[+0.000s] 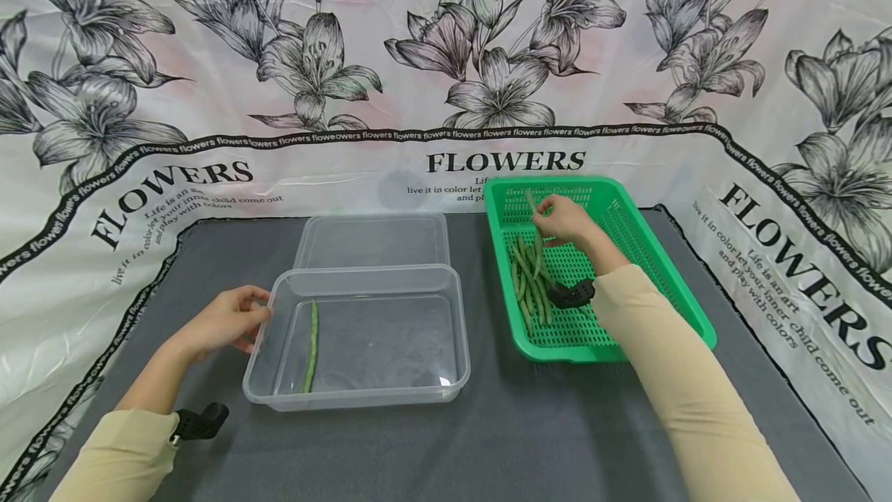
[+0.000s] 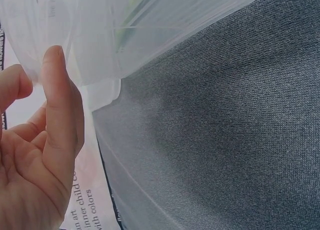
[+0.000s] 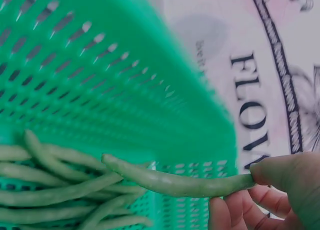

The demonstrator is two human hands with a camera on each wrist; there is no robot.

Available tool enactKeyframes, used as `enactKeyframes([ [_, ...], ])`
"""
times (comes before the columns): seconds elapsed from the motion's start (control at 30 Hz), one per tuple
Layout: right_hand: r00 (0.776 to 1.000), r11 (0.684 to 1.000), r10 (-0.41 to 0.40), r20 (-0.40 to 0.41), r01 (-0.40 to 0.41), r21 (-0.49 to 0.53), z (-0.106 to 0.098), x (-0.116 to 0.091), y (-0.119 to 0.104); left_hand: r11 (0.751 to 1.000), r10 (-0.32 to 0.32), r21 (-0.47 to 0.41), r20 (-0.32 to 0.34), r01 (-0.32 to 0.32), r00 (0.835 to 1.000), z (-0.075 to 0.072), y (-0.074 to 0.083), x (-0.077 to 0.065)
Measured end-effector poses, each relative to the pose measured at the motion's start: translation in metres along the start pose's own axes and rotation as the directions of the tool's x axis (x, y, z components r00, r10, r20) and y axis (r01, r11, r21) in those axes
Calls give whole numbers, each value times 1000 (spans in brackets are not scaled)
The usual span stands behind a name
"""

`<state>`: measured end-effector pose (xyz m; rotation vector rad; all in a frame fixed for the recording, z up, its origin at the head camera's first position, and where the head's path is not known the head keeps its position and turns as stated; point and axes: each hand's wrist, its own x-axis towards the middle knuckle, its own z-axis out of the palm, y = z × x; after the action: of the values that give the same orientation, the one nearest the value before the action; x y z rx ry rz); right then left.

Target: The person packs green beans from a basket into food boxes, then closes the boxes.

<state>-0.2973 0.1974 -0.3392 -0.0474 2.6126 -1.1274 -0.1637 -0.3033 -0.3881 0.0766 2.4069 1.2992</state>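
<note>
Over the green basket point(image 1: 669, 285), my right hand point(image 1: 563, 220) pinches one end of a green bean point(image 3: 175, 185) between thumb and fingers. Several more green beans point(image 1: 530, 285) lie in a loose pile on the basket's left side, below that hand. My left hand point(image 1: 226, 322) is at the left rim of a clear plastic container point(image 1: 362, 401), its fingers loosely bent and close against the wall; the left wrist view does not settle how firmly they touch. A single green bean point(image 1: 311, 347) lies lengthwise inside the container, near its left side.
A clear flat lid point(image 1: 372, 238) lies behind the container. Grey cloth point(image 1: 432, 455) covers the table. A white flower-printed curtain point(image 1: 348, 169) with lettering stands along the back and sides. The basket's perforated walls surround the bean pile.
</note>
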Motion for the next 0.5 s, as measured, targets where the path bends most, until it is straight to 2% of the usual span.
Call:
enactKeyframes([
  [0.5,995,995,-86,50,88,-47,12,-6,-47,1000,14,6,-3,-14,1000,0,-2,1],
])
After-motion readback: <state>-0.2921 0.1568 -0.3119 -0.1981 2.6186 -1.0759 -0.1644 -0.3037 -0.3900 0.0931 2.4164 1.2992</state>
